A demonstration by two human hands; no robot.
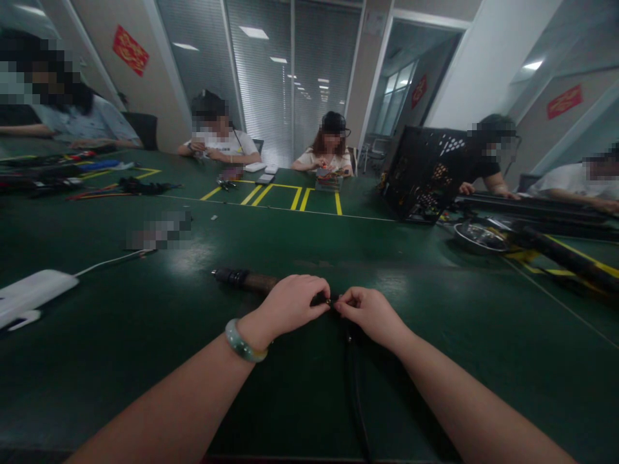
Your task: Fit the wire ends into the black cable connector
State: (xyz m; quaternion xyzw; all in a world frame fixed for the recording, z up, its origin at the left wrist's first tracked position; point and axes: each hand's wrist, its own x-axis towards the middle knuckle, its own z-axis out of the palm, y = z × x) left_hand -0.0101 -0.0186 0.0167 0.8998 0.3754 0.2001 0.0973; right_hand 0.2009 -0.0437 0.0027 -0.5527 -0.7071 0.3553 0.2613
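At the middle of the green table, my left hand [294,303] is closed in a pinch on a small dark part with a brass-coloured tip [329,301]. My right hand [371,313] pinches with thumb and forefinger right beside that tip; what lies between these fingers is too small to make out. Behind my left hand lies a dark cylindrical tool [251,281] with a black, metal-tipped end pointing left. Its right part is hidden by my hand. A black cable [356,386] runs from beneath my right hand to the near table edge.
A white device [36,295] with a cord lies at left. Wires and tools [123,187] are piled farther back. On the right stand a black perforated case [418,174] and a metal bowl [478,237]. Several people sit around the table, some handling parts.
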